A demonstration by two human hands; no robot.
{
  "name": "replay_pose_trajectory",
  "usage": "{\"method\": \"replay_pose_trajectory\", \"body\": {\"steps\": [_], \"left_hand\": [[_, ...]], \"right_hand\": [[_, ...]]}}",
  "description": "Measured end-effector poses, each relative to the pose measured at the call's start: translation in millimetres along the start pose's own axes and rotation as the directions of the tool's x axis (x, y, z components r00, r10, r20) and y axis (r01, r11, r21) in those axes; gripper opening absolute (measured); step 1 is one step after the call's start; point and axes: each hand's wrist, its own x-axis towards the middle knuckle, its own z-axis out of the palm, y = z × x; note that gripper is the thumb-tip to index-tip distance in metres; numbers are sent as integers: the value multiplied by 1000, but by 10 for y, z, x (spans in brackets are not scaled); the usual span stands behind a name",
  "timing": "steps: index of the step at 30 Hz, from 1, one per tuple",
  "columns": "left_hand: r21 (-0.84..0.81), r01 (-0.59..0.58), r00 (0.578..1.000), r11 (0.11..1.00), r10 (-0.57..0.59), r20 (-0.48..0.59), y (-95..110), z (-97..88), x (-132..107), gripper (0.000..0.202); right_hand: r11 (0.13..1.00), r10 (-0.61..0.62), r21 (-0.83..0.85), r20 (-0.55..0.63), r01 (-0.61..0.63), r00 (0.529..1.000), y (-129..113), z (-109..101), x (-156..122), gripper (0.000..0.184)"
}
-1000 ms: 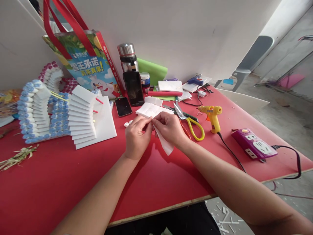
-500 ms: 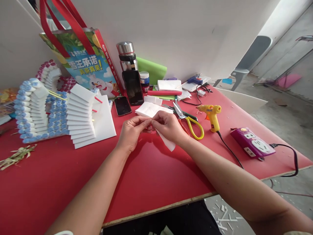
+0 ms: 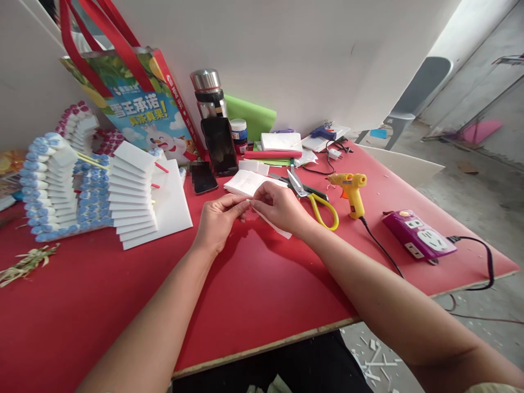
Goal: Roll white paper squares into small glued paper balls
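Observation:
Above the red table [image 3: 262, 305], my left hand [image 3: 219, 221] and my right hand [image 3: 277, 206] meet with thumbs and fingertips pinched together. Between them is a thin white sheet of paper or tissue [image 3: 282, 231], whose free end hangs below my right hand. The pinched part is mostly hidden by the fingers. A stack of white sheets [image 3: 245, 182] lies just behind my hands. Beyond my right wrist rest the scissors [image 3: 323, 210] with yellow handles, blades apart. To the left stands a stepped model of white pieces [image 3: 133, 202], joined to a white board.
On the right are a yellow glue gun [image 3: 352, 194] and a purple power socket [image 3: 420, 234] with cords. Behind stand a steel flask [image 3: 206, 87], a propped phone [image 3: 220, 146] and a printed bag [image 3: 147, 109]. A blue-and-white model [image 3: 45, 185] is at left.
The white sheet's hanging end shows narrower and higher than before. Both hands keep their pinch at nearly the same spot. The whole view has shifted slightly.

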Motion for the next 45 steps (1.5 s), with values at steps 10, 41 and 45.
{"method": "replay_pose_trajectory", "body": {"steps": [10,41,45], "left_hand": [[-121,84,996,989,-86,-12,-17,35,12,24],[-167,60,998,984,-63,-9,-71,-56,61,21],[-124,33,999,992,-37,-27,-67,-27,45,20]], "right_hand": [[997,26,-67,-31,-28,999,-31,31,-6,19],[693,307,563,335,-451,890,-116,-95,-6,22],[841,294,420,177,-342,939,-91,-17,-11,21]]}}
